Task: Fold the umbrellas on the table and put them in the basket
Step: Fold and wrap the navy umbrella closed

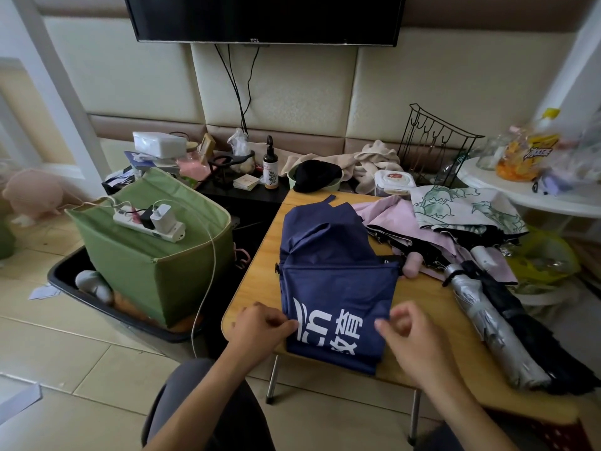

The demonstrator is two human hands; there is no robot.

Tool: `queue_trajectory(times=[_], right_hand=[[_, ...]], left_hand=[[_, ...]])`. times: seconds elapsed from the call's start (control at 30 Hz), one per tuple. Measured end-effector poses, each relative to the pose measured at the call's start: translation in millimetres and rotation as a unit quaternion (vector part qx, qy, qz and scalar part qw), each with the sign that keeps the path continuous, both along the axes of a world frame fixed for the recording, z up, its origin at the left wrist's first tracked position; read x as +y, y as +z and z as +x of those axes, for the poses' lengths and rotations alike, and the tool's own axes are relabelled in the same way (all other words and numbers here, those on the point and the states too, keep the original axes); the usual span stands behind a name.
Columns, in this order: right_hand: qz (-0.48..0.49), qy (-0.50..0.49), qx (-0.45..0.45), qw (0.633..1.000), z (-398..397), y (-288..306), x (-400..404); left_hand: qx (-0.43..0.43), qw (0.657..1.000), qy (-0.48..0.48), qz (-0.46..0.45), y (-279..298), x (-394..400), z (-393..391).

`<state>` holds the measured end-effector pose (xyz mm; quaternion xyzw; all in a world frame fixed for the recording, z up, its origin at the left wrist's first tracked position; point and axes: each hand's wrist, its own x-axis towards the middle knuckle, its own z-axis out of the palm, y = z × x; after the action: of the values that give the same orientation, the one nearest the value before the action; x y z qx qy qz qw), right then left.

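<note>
Umbrellas lay across the wooden folding table (pixel 257 288), and the one we worked on was the navy umbrella (pixel 331 281), spread flat at the centre of the frame with white lettering on its near panel. Its near edge hung slightly past the table's front edge, and its far end was bunched up toward the middle of the frame.

Our left hand (pixel 260 327) sat at the lower centre-left, fingers curled, pinching the left edge of the navy fabric beside the lettering. Our right hand (pixel 405 330), at the lower centre-right, had its fingers curled too, with the fingertips at the fabric's right edge; we could not tell for certain whether they gripped the cloth or only touched it.

To the right of the navy one, a pink umbrella (pixel 400 219) lay crumpled, its pale handle touching the navy fabric's right side. Beyond it, a white umbrella printed with green leaves (pixel 461 206) lay loosely open. At the right of the frame, a silver umbrella (pixel 487 320) lay beside a black umbrella (pixel 533 336), both furled and pointing toward the lower right.

At the left centre stood a green fabric basket (pixel 130 271) on a black tray (pixel 65 281), with a white power strip (pixel 146 222) resting across its top. A television (pixel 265 17) hung at the top centre.
</note>
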<state>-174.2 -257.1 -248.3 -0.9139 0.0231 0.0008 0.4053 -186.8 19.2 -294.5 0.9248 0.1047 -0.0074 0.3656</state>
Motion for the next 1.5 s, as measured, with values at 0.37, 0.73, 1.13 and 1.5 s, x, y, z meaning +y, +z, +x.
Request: queue_trajectory(times=[0.37,0.73,1.13,1.5], right_hand=[[-0.193,0.273,-0.366,0.869,76,21,81],[-0.169,0.282,-0.274,0.904,130,-29,123],[-0.099,0.287,-0.248,0.92,137,-39,117],[-0.098,0.302,-0.254,0.914,138,-45,115]], left_hand=[[-0.014,0.998,0.057,0.004,-6,-13,0],[-0.03,0.995,0.098,-0.02,-6,-19,-4],[-0.084,0.98,0.12,-0.137,3,-20,-13],[0.008,0.999,0.048,-0.02,8,-9,-21]])
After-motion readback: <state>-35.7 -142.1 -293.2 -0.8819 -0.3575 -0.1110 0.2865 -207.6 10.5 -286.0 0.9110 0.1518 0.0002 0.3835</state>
